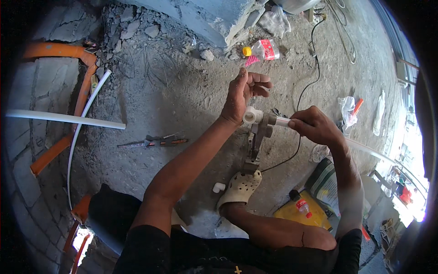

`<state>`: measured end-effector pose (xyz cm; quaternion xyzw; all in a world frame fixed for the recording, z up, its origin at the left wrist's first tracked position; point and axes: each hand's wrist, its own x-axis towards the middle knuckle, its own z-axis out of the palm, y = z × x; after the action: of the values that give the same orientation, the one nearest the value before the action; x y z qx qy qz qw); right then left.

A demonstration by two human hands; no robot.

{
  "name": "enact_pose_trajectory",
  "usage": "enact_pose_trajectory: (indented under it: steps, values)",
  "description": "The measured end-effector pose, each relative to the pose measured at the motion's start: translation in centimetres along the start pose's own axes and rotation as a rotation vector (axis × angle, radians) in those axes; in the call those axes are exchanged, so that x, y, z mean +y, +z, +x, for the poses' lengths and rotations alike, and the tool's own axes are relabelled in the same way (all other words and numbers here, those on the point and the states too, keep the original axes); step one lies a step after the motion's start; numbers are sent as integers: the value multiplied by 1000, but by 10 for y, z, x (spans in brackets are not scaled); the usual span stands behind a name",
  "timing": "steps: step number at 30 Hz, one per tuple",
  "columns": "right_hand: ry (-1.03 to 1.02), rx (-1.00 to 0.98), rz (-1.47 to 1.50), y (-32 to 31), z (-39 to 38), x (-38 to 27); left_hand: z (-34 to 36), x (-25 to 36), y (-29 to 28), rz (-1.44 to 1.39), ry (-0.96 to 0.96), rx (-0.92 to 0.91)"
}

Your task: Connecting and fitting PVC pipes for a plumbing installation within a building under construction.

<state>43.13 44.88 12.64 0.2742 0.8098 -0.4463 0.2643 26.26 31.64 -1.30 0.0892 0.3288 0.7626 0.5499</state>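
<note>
My left hand (244, 93) is raised just left of and above a white fitting (253, 115) on a grey heating tool (258, 137) with a metal stand. Its fingers are apart and loosely curved, holding nothing. My right hand (315, 125) grips a long white pipe (365, 150), whose near end (280, 121) meets the tool's right side, opposite the fitting. The tool stands upright beside my foot in a cream perforated clog (239, 185). A loose white elbow fitting (218, 187) lies left of the clog.
White pipes (64, 117) and orange pipes (52, 155) lie left. A cutting tool (150, 142) is on the dusty floor (173, 91). A black cable (314, 68), plastic bottle (267, 49) and rubble (127, 27) are behind. A yellow container (285, 213) and sack (319, 182) sit lower right.
</note>
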Motion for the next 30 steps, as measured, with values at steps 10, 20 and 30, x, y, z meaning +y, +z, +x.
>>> enact_pose_trajectory:
  steps: [10, 20, 30]
  values:
    - [147, -145, 181, -8, 8, -6, -2, 0, -1, -5, 14, -6]
    - [305, -257, 291, -11, 11, 8, -2, -3, 2, 9, 27, -27]
    - [-253, 137, -75, 13, 4, 18, 1, -9, -6, 107, 47, 6]
